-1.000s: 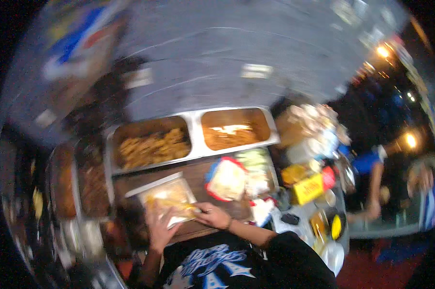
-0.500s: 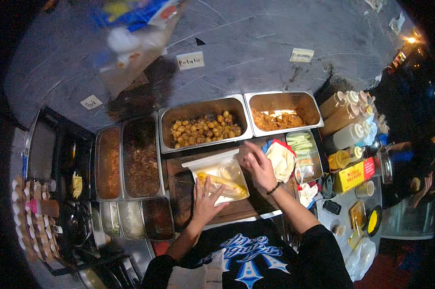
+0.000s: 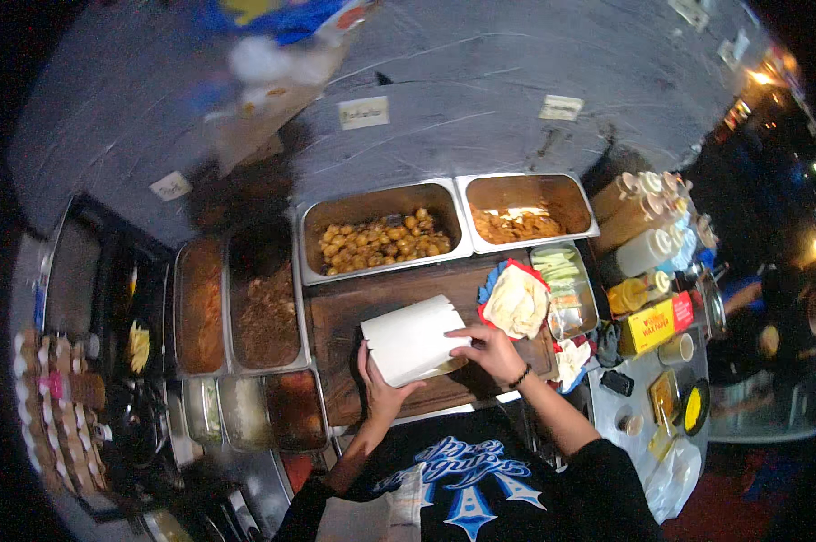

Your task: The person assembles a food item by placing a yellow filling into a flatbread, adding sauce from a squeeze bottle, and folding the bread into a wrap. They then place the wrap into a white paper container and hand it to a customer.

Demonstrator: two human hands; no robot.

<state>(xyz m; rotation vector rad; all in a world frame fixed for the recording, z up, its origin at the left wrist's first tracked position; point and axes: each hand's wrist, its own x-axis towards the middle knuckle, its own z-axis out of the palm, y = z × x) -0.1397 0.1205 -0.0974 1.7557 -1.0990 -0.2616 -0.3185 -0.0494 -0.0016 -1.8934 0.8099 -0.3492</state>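
— Paper (image 3: pixel 414 341), white and folded over, sits in the middle of our wooden board (image 3: pixel 336 316), just near of the tray of fried potato pieces (image 3: pixel 378 241). What do we have around it, biggest first?

— We have the row of steel trays along the far edge, the second one with an orange filling (image 3: pixel 519 221) to the right, and two dark trays of stew (image 3: pixel 238 303) on the left. Right of the board we see a stack of flatbreads (image 3: pixel 516 303) on a red and blue cloth, then squeeze bottles (image 3: pixel 647 221) and a yellow box (image 3: pixel 656 322) farther right.

— And our hands?

— Our left hand (image 3: pixel 379 384) cups the paper's near left corner, fingers curled under it. Our right hand (image 3: pixel 487 348) lies on its right edge, fingers bent and pressing the fold down; a dark band circles that wrist.
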